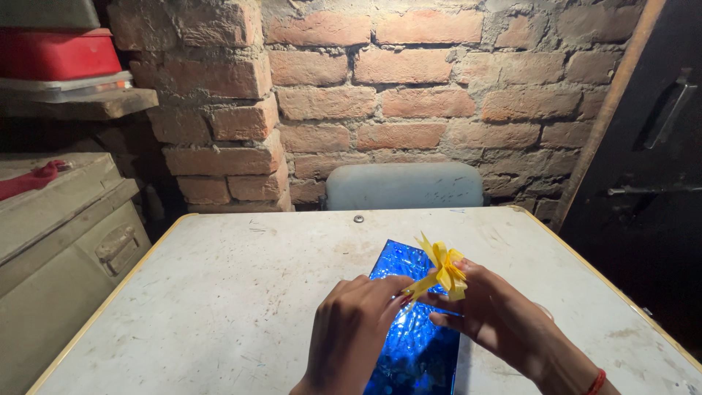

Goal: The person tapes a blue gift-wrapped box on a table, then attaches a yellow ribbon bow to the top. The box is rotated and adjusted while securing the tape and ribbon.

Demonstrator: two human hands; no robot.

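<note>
A flat box wrapped in shiny blue foil paper [409, 344] lies on the white table [241, 292], near its front edge. A small yellow ribbon bow [441, 273] is held just above the blue wrapping. My left hand [351, 333] pinches the bow's lower left tail with its fingertips. My right hand [504, 322] grips the bow from the right, fingers curled around its loops. A red thread band sits on my right wrist [596, 382]. Both hands hide part of the wrapped box.
A brick wall [409, 95] stands behind the table. A grey chair back [404, 185] rises at the table's far edge. A metal trunk [62, 241] sits at left under a shelf holding a red container [58, 53]. A dark door [651, 168] is at right.
</note>
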